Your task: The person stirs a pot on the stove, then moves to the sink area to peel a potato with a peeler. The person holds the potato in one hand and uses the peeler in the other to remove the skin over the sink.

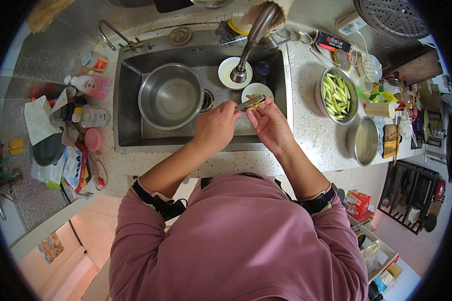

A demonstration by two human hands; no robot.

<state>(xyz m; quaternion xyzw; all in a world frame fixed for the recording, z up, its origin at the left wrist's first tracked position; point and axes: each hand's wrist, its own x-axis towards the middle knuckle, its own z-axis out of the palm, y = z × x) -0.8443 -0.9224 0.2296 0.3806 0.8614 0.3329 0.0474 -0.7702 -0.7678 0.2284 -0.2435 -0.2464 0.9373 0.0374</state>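
Note:
Above the right half of the steel sink (150,134), my two hands are close together. My left hand (216,126) is closed around a slim metal tool, a peeler or small knife (244,105), that reaches toward the right. Pinched in the fingers of my right hand (272,128) is a yellow-brown knobbly piece that looks like ginger (256,102); the tool's end meets it. Just beyond them sits a small white bowl (267,91). A white dish (225,71) lies under the faucet head (238,75). Left of my hands, a large steel basin (144,98) holds water.
Right of the sink stand a steel bowl (321,103) of pale green cut strips and another bowl (365,159) with cloudy liquid. Bottles, including a pink one (99,87), line the left counter. A thin curved tap (105,35) rises at the back left.

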